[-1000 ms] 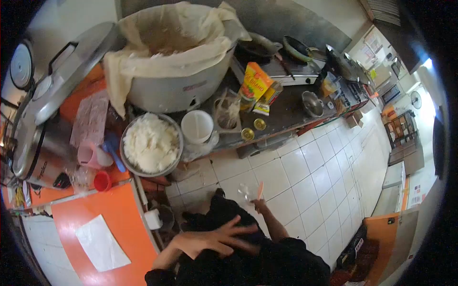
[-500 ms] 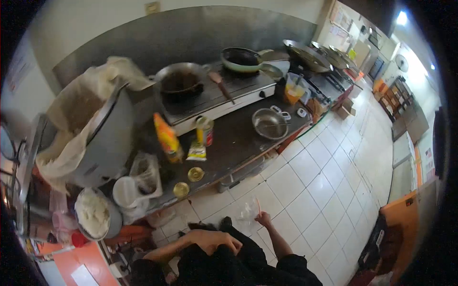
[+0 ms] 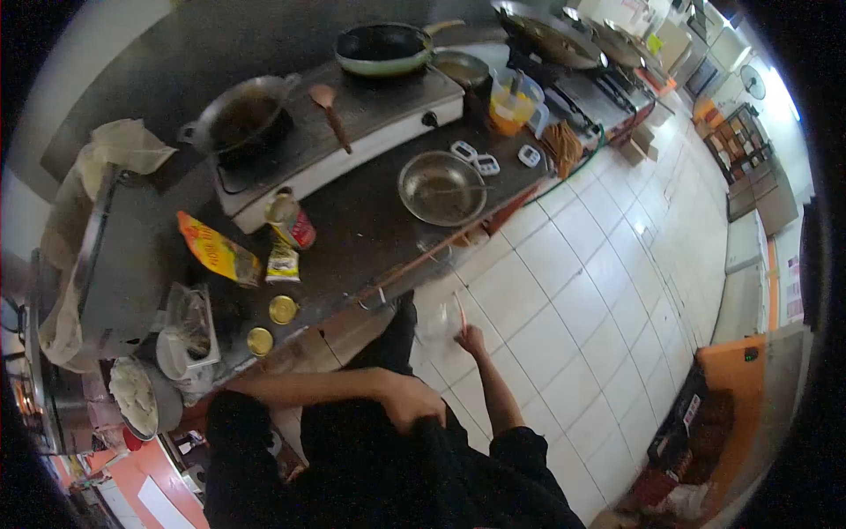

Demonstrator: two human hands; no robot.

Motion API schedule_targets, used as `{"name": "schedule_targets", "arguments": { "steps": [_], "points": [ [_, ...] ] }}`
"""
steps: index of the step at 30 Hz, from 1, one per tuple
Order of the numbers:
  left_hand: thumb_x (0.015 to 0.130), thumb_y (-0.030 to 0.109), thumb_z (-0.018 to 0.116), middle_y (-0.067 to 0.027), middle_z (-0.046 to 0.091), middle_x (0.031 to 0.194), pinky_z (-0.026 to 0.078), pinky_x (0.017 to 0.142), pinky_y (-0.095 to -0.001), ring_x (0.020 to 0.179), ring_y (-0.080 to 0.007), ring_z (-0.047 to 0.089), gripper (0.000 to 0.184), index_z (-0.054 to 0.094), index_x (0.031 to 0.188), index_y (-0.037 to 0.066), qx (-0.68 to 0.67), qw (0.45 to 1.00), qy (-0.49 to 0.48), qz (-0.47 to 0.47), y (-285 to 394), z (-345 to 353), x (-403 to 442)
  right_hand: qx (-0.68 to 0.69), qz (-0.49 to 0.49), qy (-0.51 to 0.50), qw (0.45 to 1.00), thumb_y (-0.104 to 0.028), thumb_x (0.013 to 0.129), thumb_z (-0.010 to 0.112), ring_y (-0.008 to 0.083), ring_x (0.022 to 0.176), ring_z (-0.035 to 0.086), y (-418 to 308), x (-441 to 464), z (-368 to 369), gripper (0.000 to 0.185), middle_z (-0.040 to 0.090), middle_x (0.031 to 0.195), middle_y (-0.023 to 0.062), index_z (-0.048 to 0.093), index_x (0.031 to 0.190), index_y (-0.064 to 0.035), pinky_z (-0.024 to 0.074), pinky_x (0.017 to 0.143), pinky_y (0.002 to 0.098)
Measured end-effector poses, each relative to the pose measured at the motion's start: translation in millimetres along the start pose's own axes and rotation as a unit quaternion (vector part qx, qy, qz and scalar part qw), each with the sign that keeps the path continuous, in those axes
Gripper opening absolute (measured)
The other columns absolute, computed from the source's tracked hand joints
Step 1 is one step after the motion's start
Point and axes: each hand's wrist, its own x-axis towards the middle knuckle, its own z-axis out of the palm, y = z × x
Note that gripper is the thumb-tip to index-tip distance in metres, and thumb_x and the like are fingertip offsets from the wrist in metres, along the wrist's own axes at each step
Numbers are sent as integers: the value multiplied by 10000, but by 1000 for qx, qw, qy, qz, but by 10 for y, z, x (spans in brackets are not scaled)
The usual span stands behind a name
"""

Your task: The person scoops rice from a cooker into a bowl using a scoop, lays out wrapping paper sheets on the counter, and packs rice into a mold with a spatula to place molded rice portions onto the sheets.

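My right hand (image 3: 471, 339) is out over the tiled floor, closed around a thin pinkish strip. A clear, filmy plastic bag (image 3: 435, 322) hangs beside the strip, and its outline is faint. Across my front lies my left forearm, and my left hand (image 3: 414, 402) is closed on the black shirt (image 3: 370, 463), bunching the cloth at my waist. Nearest on the counter are two gold-coloured round lids (image 3: 282, 309), an opened tin (image 3: 290, 220), a small yellow-and-white packet (image 3: 283, 264) and a yellow-orange pouch (image 3: 217, 249).
A stove (image 3: 352, 132) carries a wok (image 3: 240, 119), a frying pan (image 3: 385, 51) and a wooden spatula (image 3: 330, 117). A metal bowl (image 3: 442, 188), digital timers (image 3: 486, 164) and a plastic jug (image 3: 514, 104) stand rightward. Left are a large pot (image 3: 132, 273) and a bowl of white food (image 3: 134, 397).
My view has shifted toward the counter, so its things appear further left and higher. My right hand still holds the clear bag; my left hand stays at the shirt.
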Motion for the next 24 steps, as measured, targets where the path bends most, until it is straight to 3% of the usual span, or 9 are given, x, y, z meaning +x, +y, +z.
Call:
{"name": "schedule_targets", "arguments": {
  "steps": [3, 6, 9, 12, 15, 17, 19, 21, 24],
  "points": [
    [621, -11, 615, -215, 566, 1116, 427, 893, -389, 1050, -316, 535, 449, 577, 1068, -34, -127, 988, -78, -46, -406, 55, 84, 110, 3, 118, 987, -305, 677, 710, 266, 515, 554, -40, 60, -110, 345, 574, 601, 130, 541, 661, -4, 461, 504, 385],
    [590, -94, 578, -170, 464, 1257, 354, 1004, -389, 1192, -306, 416, 716, 446, 1274, 74, -182, 982, -43, -27, -506, -250, 1, 343, 254, -52, 903, -265, 695, 712, 203, 401, 477, -126, 58, -487, 309, 527, 546, 74, 532, 640, -20, 390, 379, 341],
    [588, -74, 591, -158, 432, 1294, 336, 1011, -407, 1211, -310, 390, 729, 440, 1284, 82, -196, 979, 11, -62, -469, -698, -38, 543, 276, -55, 791, -239, 705, 719, 140, 356, 422, 96, 219, -510, 286, 487, 506, 44, 529, 631, -39, 318, 319, 293],
    [603, -68, 598, -156, 450, 1296, 312, 1020, -379, 1199, -298, 417, 689, 455, 1267, 52, -204, 961, 160, 99, -644, -977, -140, 377, 324, -46, 866, -249, 702, 734, 146, 360, 424, 248, 604, -442, 304, 487, 508, 60, 527, 635, -36, 320, 317, 310],
    [623, 56, 688, -152, 405, 1338, 280, 1045, -396, 1242, -295, 378, 761, 392, 1323, 84, -269, 935, 158, 169, -781, -1226, -134, 225, 316, -50, 920, -242, 704, 734, 160, 385, 445, 170, 1071, -369, 278, 525, 560, 70, 545, 660, -43, 342, 339, 320],
    [611, 180, 742, -161, 374, 1363, 241, 1058, -430, 1274, -308, 334, 839, 351, 1347, 81, -341, 874, 170, 300, -905, -1299, -118, 284, 195, -38, 938, -249, 714, 737, 146, 414, 458, -127, 1311, -358, 295, 553, 602, 60, 559, 832, -46, 351, 362, 303],
    [591, 305, 780, -173, 342, 1385, 203, 1066, -471, 1301, -330, 286, 939, 307, 1367, 71, -380, 817, 174, 397, -881, -1289, -28, 483, 126, -121, 858, -257, 770, 706, 101, 417, 425, -281, 1613, -137, 454, 570, 630, 42, 523, 1135, -58, 322, 369, 262],
    [562, 434, 801, -188, 310, 1403, 165, 1070, -517, 1325, -361, 232, 1055, 260, 1384, 54, -371, 795, 155, 454, -758, -1406, 49, 557, 87, -157, 811, -249, 861, 586, 78, 395, 367, -715, 1621, -235, 379, 604, 699, 39, 494, 1185, -77, 278, 358, 243],
    [587, 477, 786, -188, 278, 1418, 139, 1066, -553, 1335, -382, 190, 963, 349, 1318, 27, -249, 854, 198, 412, -404, -1458, 220, 668, 114, -114, 727, -269, 899, 502, 90, 368, 342, -573, 1617, 196, 327, 616, 726, 53, 503, 1162, -74, 260, 338, 251]
  ]
}}
